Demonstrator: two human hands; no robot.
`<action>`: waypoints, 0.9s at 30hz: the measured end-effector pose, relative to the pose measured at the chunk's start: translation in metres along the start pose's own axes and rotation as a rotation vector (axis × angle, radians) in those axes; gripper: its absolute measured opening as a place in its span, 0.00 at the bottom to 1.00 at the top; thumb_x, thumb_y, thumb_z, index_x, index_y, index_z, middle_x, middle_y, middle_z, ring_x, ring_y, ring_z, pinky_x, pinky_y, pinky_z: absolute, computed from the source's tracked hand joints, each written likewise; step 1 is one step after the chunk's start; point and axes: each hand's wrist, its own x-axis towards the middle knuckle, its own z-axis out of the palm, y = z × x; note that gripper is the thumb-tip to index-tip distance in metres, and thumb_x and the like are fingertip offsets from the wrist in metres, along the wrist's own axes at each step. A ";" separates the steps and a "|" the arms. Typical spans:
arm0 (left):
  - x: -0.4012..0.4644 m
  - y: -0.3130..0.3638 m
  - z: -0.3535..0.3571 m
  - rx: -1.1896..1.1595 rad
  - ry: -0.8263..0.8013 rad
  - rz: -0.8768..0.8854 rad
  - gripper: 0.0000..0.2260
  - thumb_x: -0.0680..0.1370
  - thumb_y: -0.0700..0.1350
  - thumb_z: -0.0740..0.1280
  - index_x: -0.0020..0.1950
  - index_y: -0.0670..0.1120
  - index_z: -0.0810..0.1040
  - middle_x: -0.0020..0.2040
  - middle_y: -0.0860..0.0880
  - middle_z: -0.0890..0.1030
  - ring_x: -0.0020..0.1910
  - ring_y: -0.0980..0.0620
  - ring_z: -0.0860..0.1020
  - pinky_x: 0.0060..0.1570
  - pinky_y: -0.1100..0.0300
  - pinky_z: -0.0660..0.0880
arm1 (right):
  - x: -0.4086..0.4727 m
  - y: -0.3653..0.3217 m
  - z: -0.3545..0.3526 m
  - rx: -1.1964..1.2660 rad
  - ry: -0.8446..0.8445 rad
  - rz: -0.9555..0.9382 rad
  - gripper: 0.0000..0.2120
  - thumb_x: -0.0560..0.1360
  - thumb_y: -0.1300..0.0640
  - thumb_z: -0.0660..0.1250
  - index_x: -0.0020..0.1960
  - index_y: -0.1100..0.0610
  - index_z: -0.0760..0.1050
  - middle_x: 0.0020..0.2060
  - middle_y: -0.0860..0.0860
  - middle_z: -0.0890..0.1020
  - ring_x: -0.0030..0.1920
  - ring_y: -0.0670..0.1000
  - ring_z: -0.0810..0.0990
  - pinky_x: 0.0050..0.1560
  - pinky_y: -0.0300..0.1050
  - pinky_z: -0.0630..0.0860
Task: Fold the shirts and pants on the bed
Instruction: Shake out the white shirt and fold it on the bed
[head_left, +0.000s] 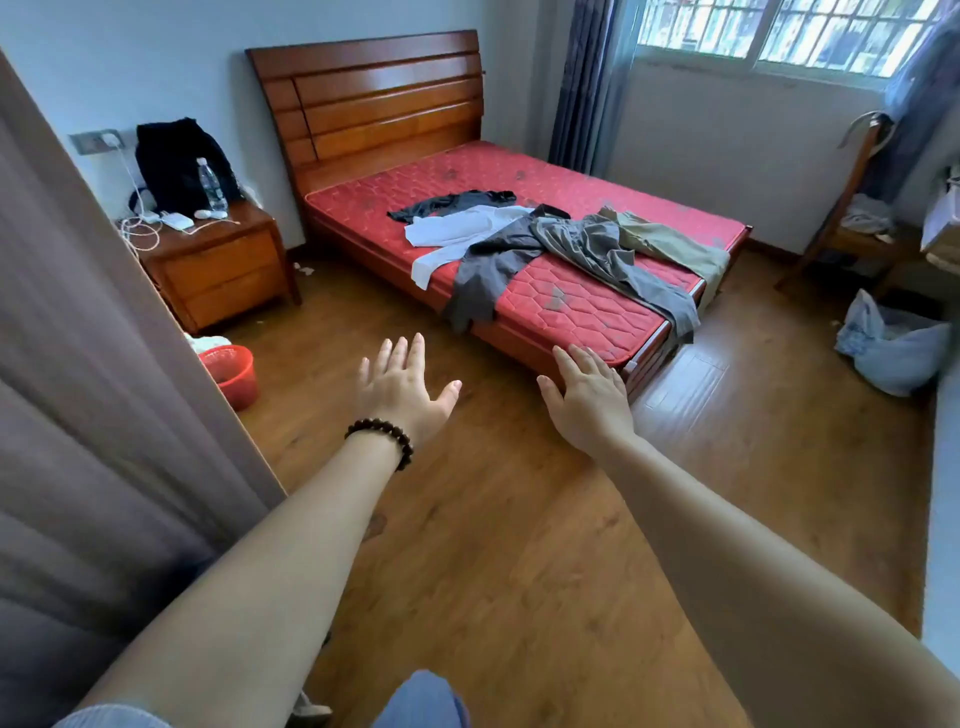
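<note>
Short of the bed (571, 306), both the left hand (400, 389) and the right hand (587, 400) are spread and empty, and the grey pants (613, 260) overhanging its edge could slide floorward if tugged carelessly.

The mattress (571, 306) is showing red with a quilted hexagon pattern and grey smudges, lying in a reddish-brown wooden bed frame (374, 98). On it, a dark charcoal garment (447, 203), a white shirt (457, 231), grey pants (608, 254) and khaki pants (670, 244) are lying. The floor (519, 519) is showing warm brown woodgrain. A dark-beaded bracelet (382, 436) is circling the left wrist. A red basket (231, 371) is sitting by the brown nightstand (223, 270).
</note>
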 end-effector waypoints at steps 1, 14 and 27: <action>0.007 -0.001 0.001 0.011 -0.003 -0.004 0.36 0.76 0.66 0.51 0.78 0.50 0.49 0.79 0.48 0.54 0.78 0.51 0.48 0.75 0.48 0.46 | 0.008 0.000 0.003 -0.009 -0.005 -0.001 0.27 0.81 0.42 0.50 0.77 0.49 0.56 0.77 0.49 0.57 0.77 0.50 0.50 0.76 0.52 0.46; 0.214 -0.067 0.043 0.071 -0.025 -0.044 0.35 0.76 0.67 0.50 0.78 0.50 0.49 0.78 0.48 0.55 0.78 0.49 0.50 0.75 0.47 0.48 | 0.239 -0.035 0.067 -0.076 -0.098 -0.026 0.27 0.81 0.41 0.50 0.77 0.48 0.55 0.77 0.50 0.57 0.77 0.52 0.50 0.77 0.55 0.45; 0.464 -0.131 0.044 0.095 -0.015 -0.032 0.34 0.77 0.65 0.52 0.78 0.50 0.52 0.78 0.47 0.57 0.77 0.47 0.52 0.75 0.45 0.50 | 0.478 -0.090 0.109 -0.068 -0.101 0.007 0.26 0.81 0.41 0.51 0.77 0.49 0.57 0.77 0.51 0.59 0.77 0.53 0.52 0.76 0.56 0.46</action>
